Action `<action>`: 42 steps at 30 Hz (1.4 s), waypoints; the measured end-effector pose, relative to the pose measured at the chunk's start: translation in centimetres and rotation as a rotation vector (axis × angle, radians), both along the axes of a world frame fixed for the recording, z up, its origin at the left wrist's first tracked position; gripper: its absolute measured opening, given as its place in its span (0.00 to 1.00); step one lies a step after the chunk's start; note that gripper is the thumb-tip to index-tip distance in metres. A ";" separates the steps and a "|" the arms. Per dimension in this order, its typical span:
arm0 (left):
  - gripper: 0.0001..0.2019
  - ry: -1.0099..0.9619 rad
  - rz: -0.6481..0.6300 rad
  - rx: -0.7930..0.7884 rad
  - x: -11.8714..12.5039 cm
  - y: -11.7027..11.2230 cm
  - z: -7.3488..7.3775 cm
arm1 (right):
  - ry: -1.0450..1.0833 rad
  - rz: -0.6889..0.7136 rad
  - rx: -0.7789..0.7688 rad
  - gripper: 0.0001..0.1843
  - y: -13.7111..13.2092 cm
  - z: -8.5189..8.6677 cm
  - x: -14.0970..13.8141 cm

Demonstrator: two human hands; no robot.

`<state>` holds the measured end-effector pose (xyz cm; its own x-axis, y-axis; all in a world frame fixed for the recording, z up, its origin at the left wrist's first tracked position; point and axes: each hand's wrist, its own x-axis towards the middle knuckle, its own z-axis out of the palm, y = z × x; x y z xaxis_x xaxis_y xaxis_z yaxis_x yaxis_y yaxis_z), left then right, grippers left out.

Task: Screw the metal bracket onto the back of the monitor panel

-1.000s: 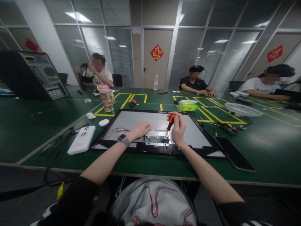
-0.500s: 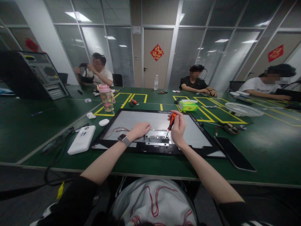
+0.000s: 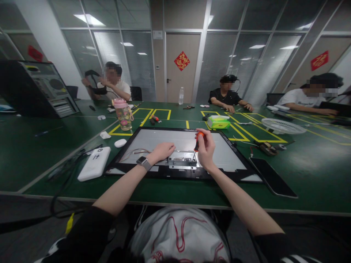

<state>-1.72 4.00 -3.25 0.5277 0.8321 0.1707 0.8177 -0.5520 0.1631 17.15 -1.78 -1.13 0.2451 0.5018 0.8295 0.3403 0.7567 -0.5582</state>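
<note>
My right hand point(image 3: 206, 148) grips an orange-and-black screwdriver point(image 3: 197, 141), held upright and slightly tilted. Its tip reaches the right end of a metal bracket point(image 3: 182, 163), where small dark screw heads show. That bracket sits at the near middle of a large flat display panel point(image 3: 153, 137), silver-grey with a black frame, lying on the table. To the left of the bracket my left hand point(image 3: 163, 150) lies flat on the panel, fingers stretched out, close to the metal. Thin wires point(image 3: 135, 152) run across the panel beside the left hand.
A white power bank point(image 3: 94, 164) and a white mouse-like object point(image 3: 120, 143) lie left of the panel. Right of it is a black phone point(image 3: 273, 177). Behind stand a pink-lidded bottle point(image 3: 123, 114) and a green tissue pack point(image 3: 218, 122). Several people sit across the table.
My right hand and the screwdriver handle have shifted slightly left, with the grip turned. My left hand stays put. A person across has moved their hands apart.
</note>
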 end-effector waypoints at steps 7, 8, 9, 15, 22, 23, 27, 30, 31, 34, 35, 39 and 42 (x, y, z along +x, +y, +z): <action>0.19 -0.002 -0.002 -0.005 0.1 -0.1 0.2 | 0.057 0.085 0.015 0.17 0.3 -0.4 -0.1; 0.19 -0.004 -0.003 -0.004 0.1 -0.1 0.2 | 0.055 0.087 0.012 0.16 0.3 -0.4 -0.1; 0.19 -0.005 -0.002 -0.004 0.1 -0.1 0.2 | 0.048 0.081 0.008 0.16 0.3 -0.3 -0.1; 0.19 -0.006 0.008 -0.007 0.0 -0.2 0.2 | -0.053 -0.080 0.063 0.08 -0.1 0.4 -0.1; 0.20 -0.007 -0.001 0.000 0.0 -0.2 0.2 | -0.063 -0.050 0.077 0.14 -0.2 0.4 0.2; 0.20 -0.007 -0.001 -0.001 0.0 -0.2 0.2 | -0.060 -0.036 0.071 0.15 -0.2 0.4 0.2; 0.20 -0.006 0.000 -0.007 0.0 -0.3 0.2 | -0.027 -0.023 0.039 0.13 0.0 0.2 0.2; 0.20 -0.005 0.001 -0.006 0.0 -0.3 0.3 | -0.024 -0.050 0.050 0.11 0.1 0.2 0.1; 0.20 -0.005 0.002 -0.004 0.0 -0.3 0.2 | -0.031 -0.062 0.058 0.10 0.1 0.2 0.1; 0.20 -0.006 -0.003 0.002 0.0 -0.2 0.1 | -0.042 -0.102 0.081 0.06 0.2 0.3 0.0; 0.20 -0.007 -0.006 0.005 -0.1 -0.1 0.0 | -0.038 -0.110 0.087 0.05 0.3 0.4 -0.1; 0.20 -0.006 -0.012 0.014 -0.2 0.1 -0.1 | -0.013 -0.090 0.108 0.04 0.3 0.3 -0.1; 0.20 -0.003 -0.012 0.019 -0.2 0.1 -0.3 | -0.040 -0.049 0.079 0.07 0.1 0.1 0.1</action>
<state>-1.91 4.14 -3.51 0.5374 0.8222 0.1875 0.8105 -0.5650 0.1548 17.21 -1.63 -1.00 0.2332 0.4229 0.8757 0.3985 0.7798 -0.4827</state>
